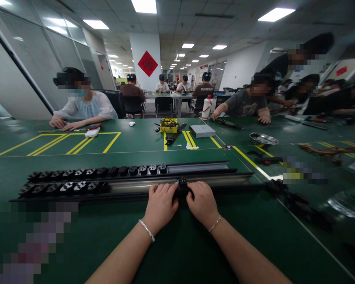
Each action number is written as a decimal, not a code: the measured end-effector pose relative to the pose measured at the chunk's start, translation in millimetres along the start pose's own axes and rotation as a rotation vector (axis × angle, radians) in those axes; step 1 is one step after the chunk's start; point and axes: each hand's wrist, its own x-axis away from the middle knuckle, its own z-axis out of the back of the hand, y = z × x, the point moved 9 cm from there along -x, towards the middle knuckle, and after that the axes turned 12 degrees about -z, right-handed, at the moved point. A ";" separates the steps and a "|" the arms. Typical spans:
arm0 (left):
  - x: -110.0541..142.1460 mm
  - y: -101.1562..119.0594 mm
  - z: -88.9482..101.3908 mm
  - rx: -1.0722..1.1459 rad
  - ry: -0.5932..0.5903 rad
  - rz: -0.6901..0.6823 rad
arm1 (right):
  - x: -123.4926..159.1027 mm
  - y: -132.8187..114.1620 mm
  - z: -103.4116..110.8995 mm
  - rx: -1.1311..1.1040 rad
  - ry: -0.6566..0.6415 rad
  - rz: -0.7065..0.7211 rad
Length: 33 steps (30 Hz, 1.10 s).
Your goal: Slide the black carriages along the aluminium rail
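Fingers of the left hand and right hand clamp the black module by its sides, the sensible hold; it seems light, stiff, though small in view.

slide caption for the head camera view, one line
Left hand and right hand flank a small black module on the front rail, green table beneath.

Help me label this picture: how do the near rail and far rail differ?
The near rail carries a shorter row of black pieces, the far rail a longer one. The left hand and right hand are at the near rail; neither touches the far rail. Both are straight and lie on the table.
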 end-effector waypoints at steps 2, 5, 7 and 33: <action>-0.3 -0.1 -0.6 0.005 -0.005 -0.001 | -0.3 -0.1 0.5 0.000 0.001 0.001; -0.6 0.3 -0.6 0.010 -0.003 -0.008 | -0.6 -0.2 0.5 -0.009 -0.005 0.001; -0.6 0.3 -0.3 0.009 -0.002 -0.006 | -0.5 0.0 0.5 -0.009 -0.004 -0.002; -1.4 -0.6 -1.1 0.011 -0.037 0.010 | -0.9 3.6 1.6 -0.001 -0.002 -0.036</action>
